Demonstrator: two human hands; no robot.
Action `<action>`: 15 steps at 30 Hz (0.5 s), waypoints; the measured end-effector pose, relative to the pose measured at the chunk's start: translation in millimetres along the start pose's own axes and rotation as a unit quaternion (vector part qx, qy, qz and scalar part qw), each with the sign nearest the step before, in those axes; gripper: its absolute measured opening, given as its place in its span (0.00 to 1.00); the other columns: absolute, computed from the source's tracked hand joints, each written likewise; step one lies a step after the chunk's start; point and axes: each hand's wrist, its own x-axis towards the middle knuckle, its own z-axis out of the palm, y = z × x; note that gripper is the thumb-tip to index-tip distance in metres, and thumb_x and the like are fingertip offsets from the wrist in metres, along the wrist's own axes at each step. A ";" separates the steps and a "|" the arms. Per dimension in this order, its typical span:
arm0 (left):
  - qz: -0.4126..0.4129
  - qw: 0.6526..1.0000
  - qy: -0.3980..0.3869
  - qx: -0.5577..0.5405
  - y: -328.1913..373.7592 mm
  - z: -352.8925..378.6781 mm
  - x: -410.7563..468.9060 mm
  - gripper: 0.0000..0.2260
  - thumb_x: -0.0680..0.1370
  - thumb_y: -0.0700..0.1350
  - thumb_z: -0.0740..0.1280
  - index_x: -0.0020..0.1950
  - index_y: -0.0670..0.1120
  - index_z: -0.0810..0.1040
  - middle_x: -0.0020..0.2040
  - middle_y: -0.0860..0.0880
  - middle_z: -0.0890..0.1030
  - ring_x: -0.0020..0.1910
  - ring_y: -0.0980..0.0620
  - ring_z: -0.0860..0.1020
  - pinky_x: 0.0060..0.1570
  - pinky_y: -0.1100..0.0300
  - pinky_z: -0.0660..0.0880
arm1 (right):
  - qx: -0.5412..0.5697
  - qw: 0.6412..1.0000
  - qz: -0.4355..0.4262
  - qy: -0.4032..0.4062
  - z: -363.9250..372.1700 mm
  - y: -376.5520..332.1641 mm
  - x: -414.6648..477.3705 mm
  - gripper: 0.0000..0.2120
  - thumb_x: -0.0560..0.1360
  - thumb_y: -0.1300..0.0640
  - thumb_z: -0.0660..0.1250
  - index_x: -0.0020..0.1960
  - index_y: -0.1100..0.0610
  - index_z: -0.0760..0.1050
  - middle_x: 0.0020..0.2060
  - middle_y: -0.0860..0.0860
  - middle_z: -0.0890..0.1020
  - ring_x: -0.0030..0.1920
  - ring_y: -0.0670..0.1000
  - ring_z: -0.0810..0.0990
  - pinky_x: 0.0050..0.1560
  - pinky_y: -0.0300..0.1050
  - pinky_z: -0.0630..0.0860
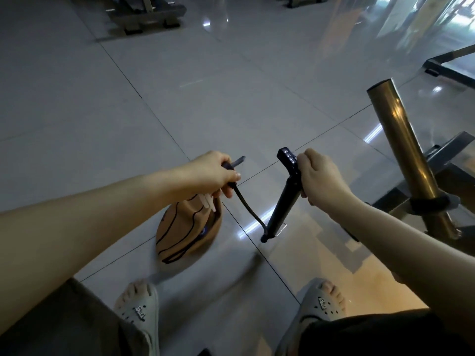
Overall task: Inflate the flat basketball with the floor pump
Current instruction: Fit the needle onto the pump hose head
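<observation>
The flat orange basketball [183, 235] lies crumpled on the tiled floor just ahead of my left foot. A black floor pump [281, 204] stands tilted to its right, its foot on the floor. My right hand [321, 176] grips the pump near the top, by the handle. A black hose [248, 209] runs from the pump's base up to my left hand [218, 173], which holds the hose end above the ball. Some pale thin pieces stick out under that hand; I cannot tell what they are.
A brass-coloured metal post [403, 150] on a dark frame leans at the right, close to my right arm. More dark gym frames [146, 14] stand at the far back. My feet in pale clogs [140, 312] are at the bottom. The floor is glossy grey tile.
</observation>
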 end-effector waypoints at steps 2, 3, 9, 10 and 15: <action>0.015 0.999 0.023 0.029 -7.0 4.4 5.1 0.04 0.82 0.42 0.65 0.53 0.42 0.75 0.42 0.42 0.83 0.30 0.57 0.81 0.29 0.62 0.76 | -0.008 1.000 0.004 -0.002 3.5 3.2 -3.1 0.16 0.81 0.51 0.51 0.45 0.63 0.67 0.37 0.63 0.78 0.35 0.61 0.74 0.37 0.58 0.76; 0.014 0.999 0.032 0.026 -10.6 6.4 8.6 0.03 0.82 0.41 0.65 0.53 0.43 0.75 0.44 0.42 0.83 0.36 0.53 0.84 0.34 0.58 0.80 | -0.011 1.000 0.007 -0.007 4.4 5.2 -3.9 0.16 0.81 0.51 0.51 0.45 0.63 0.67 0.37 0.62 0.78 0.35 0.61 0.74 0.37 0.58 0.76; -0.008 0.995 0.037 -0.088 -22.4 28.5 25.3 0.04 0.83 0.37 0.62 0.55 0.40 0.74 0.45 0.36 0.81 0.36 0.46 0.81 0.45 0.48 0.81 | -0.013 0.995 0.019 -0.099 11.4 21.4 -14.0 0.14 0.82 0.54 0.52 0.47 0.65 0.67 0.34 0.61 0.77 0.30 0.54 0.73 0.30 0.50 0.73; -0.019 0.993 0.033 -0.109 -22.2 32.3 28.9 0.04 0.83 0.37 0.62 0.57 0.40 0.73 0.46 0.35 0.82 0.36 0.44 0.82 0.43 0.48 0.81 | -0.013 0.993 0.026 -0.118 11.5 24.3 -16.1 0.14 0.82 0.54 0.52 0.48 0.64 0.68 0.35 0.60 0.78 0.29 0.53 0.73 0.26 0.45 0.72; -0.136 0.972 -0.093 -0.169 -17.7 50.1 40.1 0.06 0.85 0.40 0.59 0.59 0.39 0.69 0.43 0.36 0.85 0.42 0.38 0.86 0.41 0.51 0.81 | 0.003 0.981 0.059 -0.182 16.2 41.3 -27.9 0.12 0.83 0.55 0.54 0.50 0.63 0.71 0.40 0.62 0.81 0.31 0.52 0.76 0.25 0.39 0.71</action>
